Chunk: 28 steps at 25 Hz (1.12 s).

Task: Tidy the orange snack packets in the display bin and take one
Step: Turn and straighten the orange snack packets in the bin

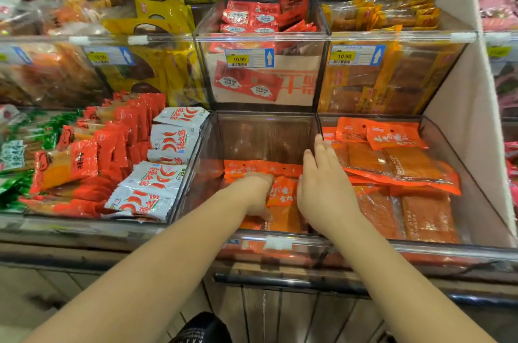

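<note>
The left hand (252, 194) reaches down into the bin (263, 138). Its fingers are hidden against the packets (283, 191), so I cannot tell whether it grips one; only the thumb shows, on the near side. The right hand (322, 185) is just beside it, flat, fingers straight and together, holding nothing. The packets lie low in the bin, between and beyond the hands. They are orange, with white lettering too blurred to read. The nearest ones are cut off by the bin's front rim. Right of the right hand, a second bin (476, 188) holds similar packs.
</note>
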### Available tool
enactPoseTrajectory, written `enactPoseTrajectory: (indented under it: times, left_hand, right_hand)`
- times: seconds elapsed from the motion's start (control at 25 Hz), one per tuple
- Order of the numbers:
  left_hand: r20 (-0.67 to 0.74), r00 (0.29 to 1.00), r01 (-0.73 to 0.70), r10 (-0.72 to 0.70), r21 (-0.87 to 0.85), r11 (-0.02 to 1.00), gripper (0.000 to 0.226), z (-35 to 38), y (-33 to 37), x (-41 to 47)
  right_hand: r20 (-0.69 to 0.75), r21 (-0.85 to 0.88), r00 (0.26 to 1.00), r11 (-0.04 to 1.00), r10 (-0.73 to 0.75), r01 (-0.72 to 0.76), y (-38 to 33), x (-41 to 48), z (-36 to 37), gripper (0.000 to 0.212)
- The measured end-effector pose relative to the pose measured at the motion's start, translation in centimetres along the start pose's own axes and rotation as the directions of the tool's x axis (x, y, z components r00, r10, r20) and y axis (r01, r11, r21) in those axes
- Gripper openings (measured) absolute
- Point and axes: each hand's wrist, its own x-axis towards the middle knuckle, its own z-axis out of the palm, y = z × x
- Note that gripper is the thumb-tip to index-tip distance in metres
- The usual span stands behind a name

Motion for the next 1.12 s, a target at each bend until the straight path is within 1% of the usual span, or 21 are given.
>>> enactPoseTrajectory:
  times: [0.08, 0.16, 0.32, 0.4, 0.48, 0.52, 0.6, 0.64, 0.68, 0.72, 0.8, 0.84, 0.88, 0.92, 0.96, 1.04, 1.08, 1.12]
  left_hand:
    - [-0.072, 0.996, -0.051, 0.051, 0.000, 0.999, 0.090, 0.1, 0.0, 0.0]
    - [-0.130, 0.989, -0.081, 0.075, -0.043, 0.996, 0.078, 0.3, 0.2, -0.2]
    - [-0.162, 0.987, -0.049, 0.013, -0.214, 0.976, 0.048, 0.3, 0.2, -0.6]
    - [-0.220, 0.975, -0.038, -0.042, -0.348, 0.937, 0.036, 0.1, -0.1, -0.9]
    - [-0.337, 0.932, -0.054, -0.138, -0.502, 0.863, 0.020, -0.6, -0.6, -1.7]
    - [-0.399, 0.896, -0.079, -0.193, -0.572, 0.817, 0.018, -1.1, -0.9, -2.3]
    - [-0.518, 0.806, -0.175, -0.288, -0.672, 0.720, 0.020, -2.0, -1.6, -4.0]
    - [-0.576, 0.752, -0.250, -0.321, -0.700, 0.669, 0.018, -2.5, -1.9, -5.0]
    - [-0.615, 0.710, -0.330, -0.344, -0.722, 0.608, 0.016, -2.9, -1.9, -6.1]
    - [-0.637, 0.686, -0.405, -0.353, -0.737, 0.542, 0.015, -3.3, -1.6, -7.1]
    - [-0.652, 0.663, -0.507, -0.368, -0.752, 0.421, 0.015, -4.2, -0.7, -8.6]
    - [-0.646, 0.661, -0.533, -0.382, -0.762, 0.368, 0.016, -4.3, -0.3, -8.8]
    - [-0.629, 0.672, -0.545, -0.391, -0.777, 0.314, 0.017, -4.3, 0.1, -9.1]
    - [-0.597, 0.702, -0.531, -0.388, -0.802, 0.274, 0.018, -4.0, 0.5, -9.4]
    - [-0.559, 0.744, -0.488, -0.367, -0.829, 0.273, 0.021, -3.5, 0.9, -9.5]
    - [-0.483, 0.844, -0.367, -0.235, -0.838, 0.404, 0.020, -1.9, 1.3, -9.6]
    - [-0.459, 0.872, -0.348, -0.173, -0.828, 0.439, 0.014, -1.2, 1.3, -9.7]
    - [-0.438, 0.888, -0.353, -0.137, -0.842, 0.407, 0.010, -1.0, 1.5, -9.9]
  right_hand:
    - [0.015, 0.000, 1.000, 1.000, -0.001, 0.001, -0.1, 0.0, -0.2, 0.060]
    - [0.015, 0.026, 1.000, 1.000, -0.005, 0.005, -0.2, -0.2, -0.3, 0.058]
    - [-0.014, 0.100, 1.000, 0.995, 0.005, -0.004, -0.2, -0.2, -0.4, 0.050]
    - [-0.039, 0.226, 0.999, 0.974, 0.016, -0.007, 0.1, -0.3, -0.3, 0.045]
    - [-0.124, 0.421, 0.992, 0.907, 0.036, 0.019, 0.6, -0.6, -0.7, 0.042]
    - [-0.175, 0.506, 0.983, 0.862, 0.058, 0.039, 0.8, -0.7, -1.0, 0.041]
    - [-0.246, 0.619, 0.963, 0.783, 0.114, 0.065, 1.1, -0.6, -1.6, 0.038]
    - [-0.251, 0.661, 0.959, 0.747, 0.129, 0.072, 1.2, -0.6, -2.0, 0.038]
    - [-0.221, 0.709, 0.968, 0.702, 0.119, 0.076, 1.2, -0.6, -2.3, 0.039]
    - [-0.158, 0.763, 0.984, 0.643, 0.084, 0.068, 1.1, -0.7, -2.6, 0.039]
    - [-0.027, 0.848, 0.999, 0.530, -0.018, 0.033, 0.8, -0.9, -3.0, 0.032]
    - [-0.009, 0.874, 0.999, 0.484, -0.035, 0.025, 0.7, -0.9, -2.9, 0.023]
    - [-0.019, 0.894, 1.000, 0.448, -0.014, 0.023, 0.6, -1.0, -2.8, 0.015]
    - [-0.035, 0.909, 0.999, 0.415, 0.027, 0.021, 0.7, -1.2, -2.8, 0.011]
    - [-0.052, 0.918, 0.996, 0.396, 0.072, 0.019, 0.8, -1.3, -2.8, 0.011]
    - [-0.086, 0.909, 0.987, 0.416, 0.135, 0.023, 1.4, -1.3, -2.7, 0.011]
    - [-0.095, 0.906, 0.985, 0.424, 0.146, 0.024, 1.6, -1.3, -2.7, 0.011]
    - [-0.090, 0.912, 0.985, 0.409, 0.147, 0.022, 1.8, -1.3, -2.8, 0.011]
